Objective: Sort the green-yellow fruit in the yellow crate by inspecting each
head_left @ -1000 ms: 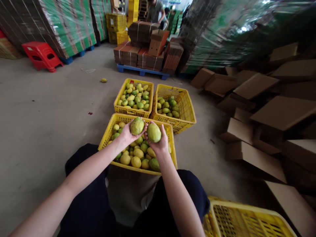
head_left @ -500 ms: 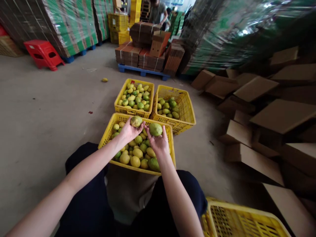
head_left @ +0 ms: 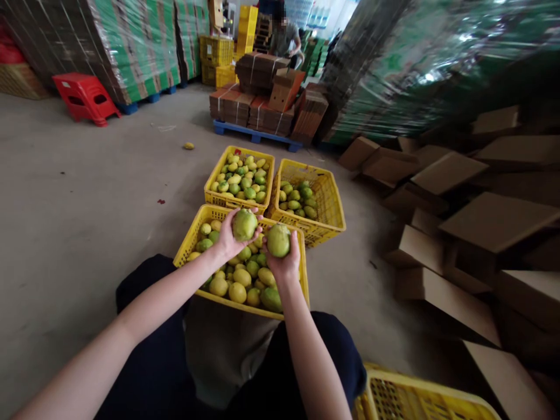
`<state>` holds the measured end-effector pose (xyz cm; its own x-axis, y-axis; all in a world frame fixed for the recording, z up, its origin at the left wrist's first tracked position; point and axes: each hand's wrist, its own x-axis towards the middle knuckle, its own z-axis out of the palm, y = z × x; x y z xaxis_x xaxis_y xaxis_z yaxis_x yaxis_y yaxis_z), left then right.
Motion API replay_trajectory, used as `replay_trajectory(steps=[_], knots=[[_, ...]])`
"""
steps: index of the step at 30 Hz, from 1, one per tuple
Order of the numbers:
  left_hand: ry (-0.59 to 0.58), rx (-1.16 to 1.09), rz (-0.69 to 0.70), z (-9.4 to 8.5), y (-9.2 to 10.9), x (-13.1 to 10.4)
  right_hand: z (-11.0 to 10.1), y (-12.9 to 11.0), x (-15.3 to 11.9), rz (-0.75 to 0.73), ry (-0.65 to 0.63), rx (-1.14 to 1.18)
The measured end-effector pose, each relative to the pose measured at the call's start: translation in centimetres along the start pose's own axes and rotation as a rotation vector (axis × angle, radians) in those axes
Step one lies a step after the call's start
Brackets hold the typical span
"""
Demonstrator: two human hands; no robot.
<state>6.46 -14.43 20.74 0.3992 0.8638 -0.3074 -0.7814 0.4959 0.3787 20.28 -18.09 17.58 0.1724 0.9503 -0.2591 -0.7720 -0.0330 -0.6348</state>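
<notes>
My left hand point(head_left: 230, 233) is closed around a yellowish-green lemon point(head_left: 244, 225), its fingers showing at the fruit's right side. A second green lemon point(head_left: 279, 240) rests in my right hand point(head_left: 286, 265), gripped between thumb and fingers. Both fruits are held apart, just above the near yellow crate point(head_left: 245, 300). That crate holds many yellow and green lemons point(head_left: 237, 293); my hands and forearms hide part of them. Behind it stand a fuller crate of lemons point(head_left: 234, 203) on the left and a partly filled crate point(head_left: 330, 195) on the right.
Another yellow crate point(head_left: 420, 388) is at my lower right. Cardboard boxes point(head_left: 499, 213) are heaped on the right. One lemon point(head_left: 188, 146) lies on the floor. Farther off are a red stool point(head_left: 85, 96), a blue pallet point(head_left: 256, 135) of flattened cartons, and a person point(head_left: 284, 41).
Both lemons have been turned in my hands, showing other sides and their ends. My right hand has come slightly lower, and my left fingers now wrap further around the fruit.
</notes>
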Motion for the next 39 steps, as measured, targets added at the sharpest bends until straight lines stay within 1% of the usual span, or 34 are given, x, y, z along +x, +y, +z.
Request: replay_trajectory(steps=[3,5,9,13,17,20,23,26,28,32,34,37,38,39], knots=[[-0.071,0.172,0.028,0.0,-0.2,-0.1,-0.2,0.0,-0.4,-0.109,-0.072,-0.070],[-0.124,0.219,0.035,0.0,-0.4,-0.3,-0.2,0.0,-0.7,-0.128,-0.118,-0.090],[-0.177,0.194,0.014,-0.3,-0.3,-0.7,0.0,-0.1,-1.0,-0.102,-0.123,-0.053],[-0.190,0.147,-0.008,-0.5,0.1,-0.9,0.2,-0.5,-1.2,-0.065,-0.095,0.047],[-0.138,0.051,-0.069,-0.4,0.0,-1.2,0.1,-1.1,-1.5,-0.002,-0.054,0.174],[-0.095,-0.103,-0.134,-0.4,-0.6,-1.4,0.1,-1.4,-1.5,0.070,-0.058,0.239],[-0.044,-0.246,-0.157,-0.5,-1.1,-1.3,0.1,-1.4,-1.5,0.138,-0.035,0.314],[-0.005,-0.328,-0.175,-0.5,-1.4,-1.3,0.0,-1.3,-1.8,0.149,0.000,0.378],[0.023,-0.359,-0.175,-0.5,-1.4,-1.3,0.0,-1.3,-2.0,0.141,-0.005,0.379],[0.064,-0.376,-0.176,-0.2,-0.9,-1.3,-0.2,-1.2,-1.8,0.120,-0.013,0.290],[0.088,-0.375,-0.188,0.0,-0.2,-1.1,-0.7,-0.7,-1.4,0.146,0.049,0.181],[0.165,-0.383,-0.139,0.4,1.8,-0.6,-2.1,1.1,-1.0,0.253,0.204,-0.032],[0.201,-0.386,-0.102,0.5,2.6,-0.4,-2.7,1.8,-1.1,0.277,0.227,-0.081],[0.239,-0.388,-0.061,0.6,3.5,-0.3,-3.3,2.6,-1.3,0.282,0.223,-0.122]])
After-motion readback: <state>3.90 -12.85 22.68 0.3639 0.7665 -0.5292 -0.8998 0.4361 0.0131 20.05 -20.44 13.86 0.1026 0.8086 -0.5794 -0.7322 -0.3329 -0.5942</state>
